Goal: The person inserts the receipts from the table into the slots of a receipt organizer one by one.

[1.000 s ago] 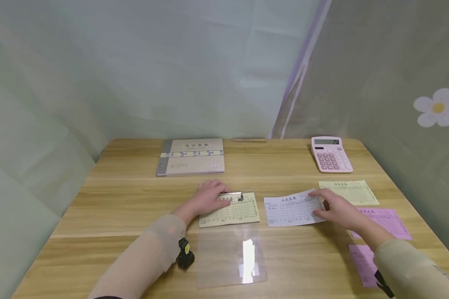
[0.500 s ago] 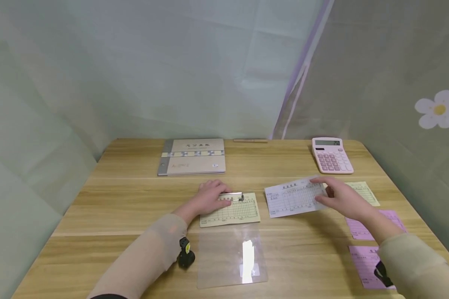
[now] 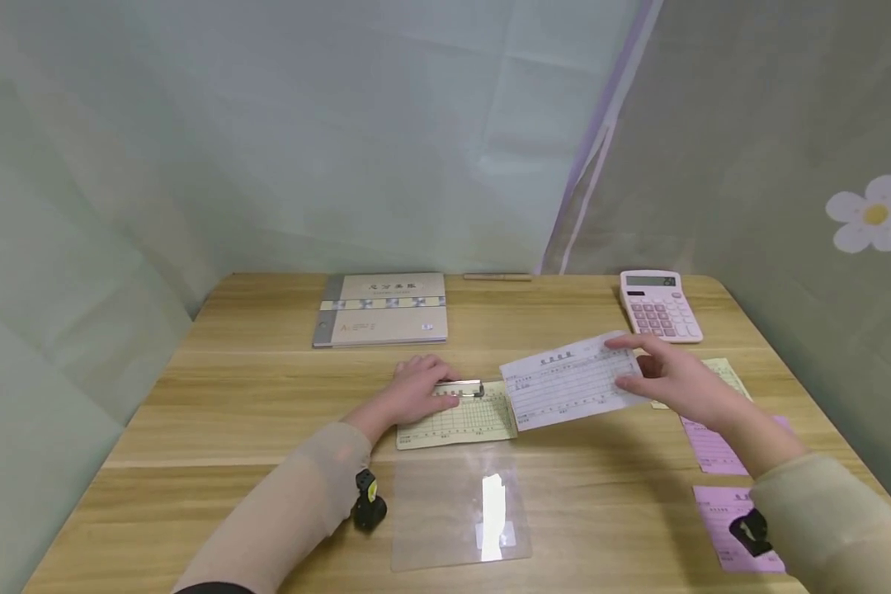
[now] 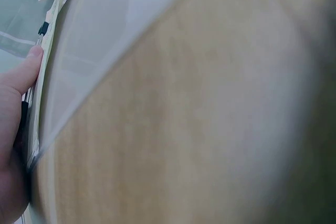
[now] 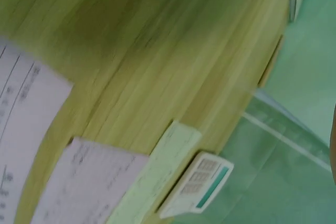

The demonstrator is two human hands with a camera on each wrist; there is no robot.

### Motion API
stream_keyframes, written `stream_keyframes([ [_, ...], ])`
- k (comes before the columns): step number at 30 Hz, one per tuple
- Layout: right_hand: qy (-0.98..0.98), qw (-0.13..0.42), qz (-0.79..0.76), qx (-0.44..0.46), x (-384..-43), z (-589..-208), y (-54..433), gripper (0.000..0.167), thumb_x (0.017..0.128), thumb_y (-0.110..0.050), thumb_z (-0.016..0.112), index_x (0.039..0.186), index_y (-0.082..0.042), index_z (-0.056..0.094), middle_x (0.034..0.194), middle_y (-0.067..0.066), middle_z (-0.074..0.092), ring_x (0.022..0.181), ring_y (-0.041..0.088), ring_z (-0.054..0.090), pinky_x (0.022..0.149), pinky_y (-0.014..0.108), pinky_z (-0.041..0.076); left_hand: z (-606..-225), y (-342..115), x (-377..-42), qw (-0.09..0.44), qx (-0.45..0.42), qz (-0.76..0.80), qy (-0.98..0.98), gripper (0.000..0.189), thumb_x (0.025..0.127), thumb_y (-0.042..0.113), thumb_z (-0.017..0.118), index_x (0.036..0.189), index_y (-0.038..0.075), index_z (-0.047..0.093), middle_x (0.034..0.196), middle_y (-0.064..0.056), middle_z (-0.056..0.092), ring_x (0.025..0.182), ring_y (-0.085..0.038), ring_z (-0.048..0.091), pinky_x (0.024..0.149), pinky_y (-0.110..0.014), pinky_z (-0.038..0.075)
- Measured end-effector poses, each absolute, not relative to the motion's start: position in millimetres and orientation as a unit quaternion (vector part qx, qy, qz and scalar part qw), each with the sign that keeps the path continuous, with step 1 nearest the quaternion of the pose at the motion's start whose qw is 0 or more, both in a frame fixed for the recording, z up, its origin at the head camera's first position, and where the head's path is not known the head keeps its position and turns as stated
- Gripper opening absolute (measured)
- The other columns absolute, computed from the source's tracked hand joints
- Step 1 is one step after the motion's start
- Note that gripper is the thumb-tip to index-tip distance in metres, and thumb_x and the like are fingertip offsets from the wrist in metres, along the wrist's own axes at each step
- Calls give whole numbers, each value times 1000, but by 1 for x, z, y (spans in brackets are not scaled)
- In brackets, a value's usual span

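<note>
A clear clipboard [image 3: 445, 511] lies on the table with a yellow printed form [image 3: 456, 425] under its metal clip [image 3: 466, 388]. My left hand [image 3: 421, 392] grips the clipboard's top end, thumb beside the clip and fingers over the far edge. The left wrist view shows the thumb [image 4: 29, 69] against the clip. My right hand [image 3: 676, 381] pinches a white printed form [image 3: 568, 384] by its right end, between thumb and fingers. This form is tilted above the table, and its left edge overlaps the yellow form in the head view.
Another yellow form [image 3: 723, 379] and two pink forms [image 3: 716, 445] lie along the right side, partly behind the right arm. A pink calculator [image 3: 659, 307] is at the back right. At the back left sits an account book [image 3: 386, 309], with a pen [image 3: 497, 277] near the rear edge.
My right hand has lifted the white form off the table and carried it left, tilting it, toward the clipboard. The left hand has stayed on the clip.
</note>
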State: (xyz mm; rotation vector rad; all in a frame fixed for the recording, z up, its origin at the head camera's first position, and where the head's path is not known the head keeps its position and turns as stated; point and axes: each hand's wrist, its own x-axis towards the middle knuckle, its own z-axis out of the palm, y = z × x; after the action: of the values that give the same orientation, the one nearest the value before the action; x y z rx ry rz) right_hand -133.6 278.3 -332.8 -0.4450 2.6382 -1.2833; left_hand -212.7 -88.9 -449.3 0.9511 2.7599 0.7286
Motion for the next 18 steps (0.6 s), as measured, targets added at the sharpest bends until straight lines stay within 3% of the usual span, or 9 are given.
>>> stream_keyframes([
  [4, 863, 115, -468, -154, -133, -340, 271, 48, 87, -12, 67, 131, -7, 48, 120, 20, 54, 91, 17, 62, 72, 30, 52, -449, -89, -213, 65, 318, 241, 914, 42, 87, 44, 62, 121, 20, 59, 119, 1, 52, 111, -19, 43, 96, -42, 26],
  [13, 854, 196, -455, -159, -140, -372, 253, 47, 87, -17, 67, 130, -10, 49, 110, 15, 60, 91, 23, 62, 76, 33, 50, -449, -89, -212, 67, 313, 238, 917, 41, 87, 43, 62, 120, 20, 60, 118, 1, 53, 108, -19, 43, 94, -41, 28],
  [18, 869, 195, -426, -157, -144, -385, 239, 44, 85, -21, 69, 126, -14, 54, 109, 9, 61, 88, 20, 61, 75, 35, 48, -448, -89, -212, 66, 314, 240, 916, 41, 87, 43, 62, 120, 19, 60, 118, 1, 53, 109, -20, 43, 94, -41, 28],
])
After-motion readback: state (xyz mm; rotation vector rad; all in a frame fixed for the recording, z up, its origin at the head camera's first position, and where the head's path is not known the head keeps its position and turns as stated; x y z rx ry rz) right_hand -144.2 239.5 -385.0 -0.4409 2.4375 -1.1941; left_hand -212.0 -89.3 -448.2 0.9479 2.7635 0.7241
